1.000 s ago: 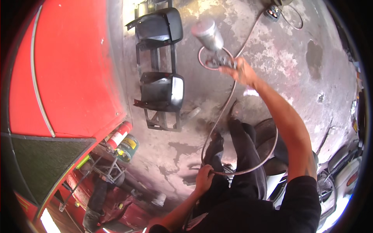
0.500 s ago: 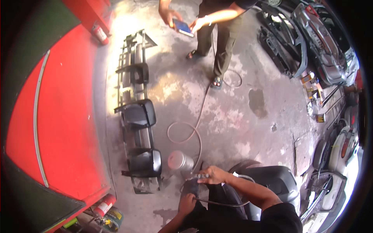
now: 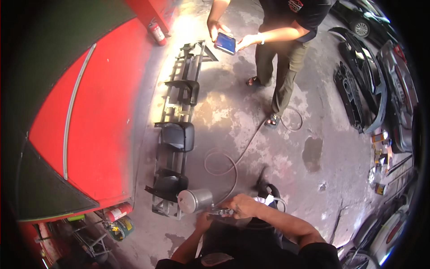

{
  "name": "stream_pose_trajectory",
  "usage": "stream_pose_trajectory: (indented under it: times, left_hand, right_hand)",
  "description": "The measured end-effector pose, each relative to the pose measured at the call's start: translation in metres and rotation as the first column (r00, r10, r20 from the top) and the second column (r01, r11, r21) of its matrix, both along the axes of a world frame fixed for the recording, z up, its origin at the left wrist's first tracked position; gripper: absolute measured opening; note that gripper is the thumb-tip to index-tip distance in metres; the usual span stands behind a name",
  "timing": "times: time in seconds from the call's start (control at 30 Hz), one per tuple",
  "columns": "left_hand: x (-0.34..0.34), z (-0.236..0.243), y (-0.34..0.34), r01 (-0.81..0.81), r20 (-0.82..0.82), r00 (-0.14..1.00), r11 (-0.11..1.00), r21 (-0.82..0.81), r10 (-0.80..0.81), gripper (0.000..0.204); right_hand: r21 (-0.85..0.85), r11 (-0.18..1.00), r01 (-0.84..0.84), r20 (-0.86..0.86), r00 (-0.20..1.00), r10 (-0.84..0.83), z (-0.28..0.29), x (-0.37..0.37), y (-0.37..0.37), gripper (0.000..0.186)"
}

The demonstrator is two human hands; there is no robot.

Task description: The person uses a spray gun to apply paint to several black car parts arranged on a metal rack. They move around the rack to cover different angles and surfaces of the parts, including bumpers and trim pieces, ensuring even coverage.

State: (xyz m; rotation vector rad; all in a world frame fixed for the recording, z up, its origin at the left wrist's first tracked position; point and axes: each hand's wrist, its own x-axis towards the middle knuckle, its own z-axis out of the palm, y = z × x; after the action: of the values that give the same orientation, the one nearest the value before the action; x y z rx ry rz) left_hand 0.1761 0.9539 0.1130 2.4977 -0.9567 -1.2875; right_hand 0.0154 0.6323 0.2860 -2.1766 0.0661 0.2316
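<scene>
A spray gun with a silver metal cup is in front of my body, the cup tilted to the left. My right hand is closed round the gun's handle end, its knuckles upward. Lower and to the left, my left hand is curled against the front of the gun beneath the cup. Most of the left fingers are hidden. A pale air hose loops over the floor toward the gun. Left of the cup stands a long metal rack bearing dark curved panels.
Ahead, another person holds a phone or tablet. A red wall panel runs along the left, with fire extinguishers near it. Car bumpers and several small cans lie at the right on the stained concrete floor.
My view has shifted, so the scene sits further right. The gun's cup has swung left and tilted, closer to the rack's near end. My left hand has moved up to the gun.
</scene>
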Motion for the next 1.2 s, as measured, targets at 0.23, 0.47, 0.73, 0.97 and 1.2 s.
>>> stream_pose_trajectory:
  times: [0.23, 0.47, 0.73, 0.97, 1.2]
  left_hand:
    - [-0.096, -0.004, -0.115, -0.044, -0.154, 0.987, 0.999, -0.003, 0.043, 0.024]
    - [-0.13, 0.042, -0.264, -0.116, -0.34, 0.939, 0.981, -0.158, 0.057, 0.033]
    - [-0.071, -0.044, -0.303, -0.206, -0.255, 0.956, 0.951, -0.232, 0.145, 0.037]
    - [-0.022, -0.052, -0.334, -0.019, -0.195, 0.981, 0.983, -0.182, -0.017, 0.044]
    - [-0.018, -0.061, -0.392, 0.013, -0.173, 0.984, 0.995, -0.103, -0.031, 0.048]
  right_hand:
    - [0.158, 0.982, 0.102, -0.008, 0.995, -0.102, 0.042, -0.049, -0.145, 0.049]
    - [0.101, 0.991, 0.083, -0.12, 0.99, -0.071, 0.066, -0.065, -0.217, 0.05]
    - [-0.043, 0.98, -0.195, -0.052, 0.98, 0.192, 0.168, 0.005, -0.263, 0.046]
    - [0.017, 1.0, -0.007, 0.081, 0.997, 0.005, 0.229, 0.002, -0.33, 0.049]
    - [-0.078, 0.997, 0.025, 0.178, 0.984, -0.011, 0.251, -0.015, -0.421, 0.05]
